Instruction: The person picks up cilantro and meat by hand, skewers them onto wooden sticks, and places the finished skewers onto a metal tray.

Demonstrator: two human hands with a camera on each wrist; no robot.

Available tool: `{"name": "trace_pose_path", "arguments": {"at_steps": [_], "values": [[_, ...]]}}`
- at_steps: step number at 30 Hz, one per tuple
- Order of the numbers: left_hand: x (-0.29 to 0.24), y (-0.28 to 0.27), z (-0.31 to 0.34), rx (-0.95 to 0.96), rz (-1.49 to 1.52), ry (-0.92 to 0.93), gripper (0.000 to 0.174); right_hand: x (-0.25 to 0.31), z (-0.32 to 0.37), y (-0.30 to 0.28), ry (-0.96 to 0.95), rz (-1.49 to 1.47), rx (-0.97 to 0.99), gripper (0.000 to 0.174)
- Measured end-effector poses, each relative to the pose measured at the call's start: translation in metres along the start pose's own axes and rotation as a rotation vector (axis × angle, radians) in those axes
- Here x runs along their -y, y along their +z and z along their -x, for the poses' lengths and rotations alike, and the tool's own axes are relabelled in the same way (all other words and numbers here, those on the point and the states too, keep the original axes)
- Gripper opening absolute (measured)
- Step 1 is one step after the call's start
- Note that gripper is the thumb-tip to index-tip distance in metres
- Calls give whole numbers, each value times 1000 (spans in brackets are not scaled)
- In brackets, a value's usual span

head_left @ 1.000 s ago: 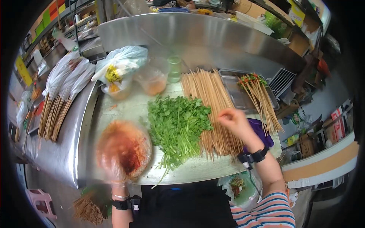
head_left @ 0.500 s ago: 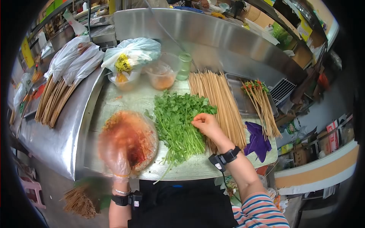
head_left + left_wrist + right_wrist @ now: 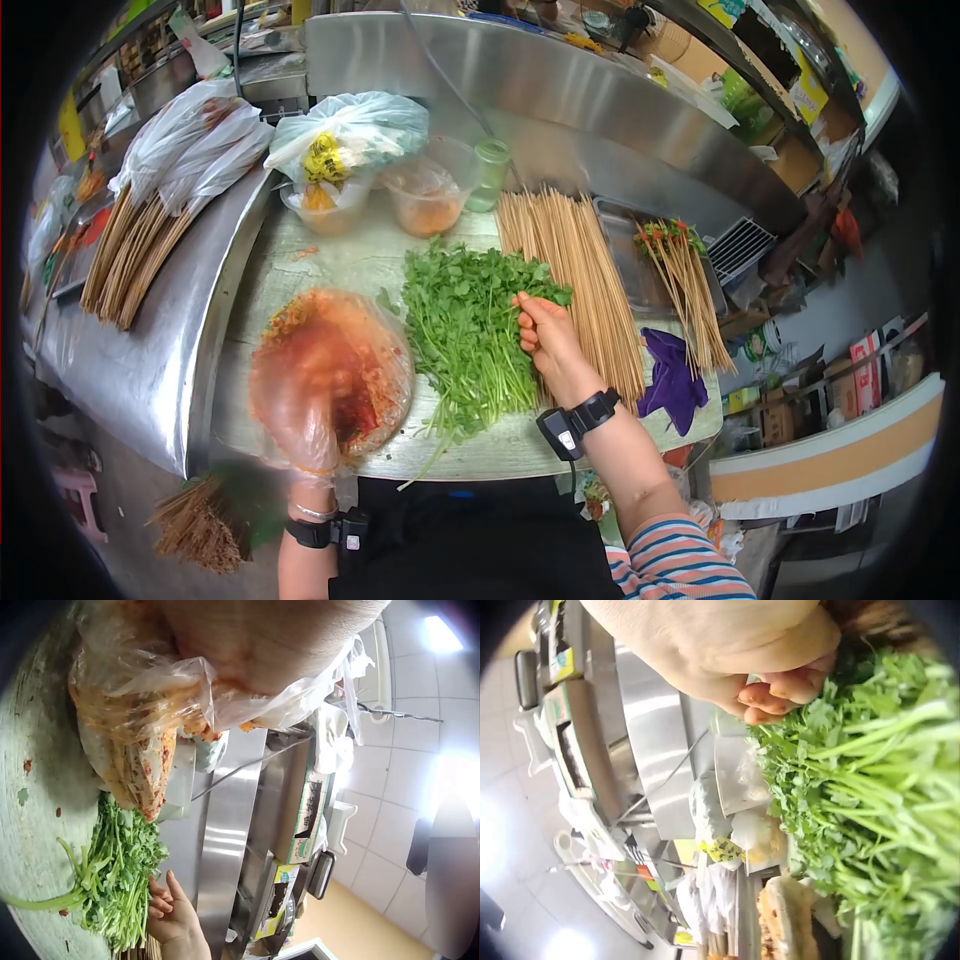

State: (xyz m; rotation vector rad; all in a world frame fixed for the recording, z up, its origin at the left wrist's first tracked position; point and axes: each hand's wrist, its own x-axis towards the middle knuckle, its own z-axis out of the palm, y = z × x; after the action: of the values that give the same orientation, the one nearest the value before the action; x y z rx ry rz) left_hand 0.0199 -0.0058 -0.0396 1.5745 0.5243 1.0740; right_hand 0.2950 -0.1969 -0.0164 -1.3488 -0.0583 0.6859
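In a thin clear plastic glove, the left hand (image 3: 313, 415) reaches into a round, plastic-covered container (image 3: 398, 385) of red-orange mixture (image 3: 355, 400); its fingertips are hidden. Smeared plastic fills the upper left wrist view. Leafy green herbs (image 3: 465, 340) lie in a heap to the right of the container. At the heap's right edge is the bare right hand (image 3: 552, 345), its thumb and forefinger pinching at the leaves and its other fingers curled. The right wrist view shows those fingertips (image 3: 769, 701) against the foliage.
Wooden skewers (image 3: 585, 280) lie right of the herbs, beside a purple cloth (image 3: 672, 382) and a metal tray (image 3: 620, 240) with loaded skewers (image 3: 690, 290). Behind stand plastic tubs (image 3: 428, 205), a bag (image 3: 350, 140) and a green glass (image 3: 490, 175). Bagged skewers (image 3: 140, 240) lie left.
The right hand moved left from above the skewers to the herbs, and its fingers have curled further. The left hand stays in the container. The head view has shifted.
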Motion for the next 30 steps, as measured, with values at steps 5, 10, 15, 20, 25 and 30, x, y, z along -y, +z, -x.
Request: {"name": "trace_pose_path", "arguments": {"at_steps": [5,10,15,20,25,30], "values": [[-6,1,0,17,12,-9,26,40,11,16,-549,37,-21,18],[-18,5,0,26,125,-54,27,92,48,22,-564,304,80,16],[-12,3,0,26,87,-63,27,52,47,17,-178,517,274,14],[-33,10,-3,14,142,-114,26,31,45,53,-139,571,428,15],[-25,9,-1,27,245,-124,26,20,24,87,-217,738,473,16],[-29,11,-2,29,209,-91,26,13,29,100,-239,1084,517,20]]}}
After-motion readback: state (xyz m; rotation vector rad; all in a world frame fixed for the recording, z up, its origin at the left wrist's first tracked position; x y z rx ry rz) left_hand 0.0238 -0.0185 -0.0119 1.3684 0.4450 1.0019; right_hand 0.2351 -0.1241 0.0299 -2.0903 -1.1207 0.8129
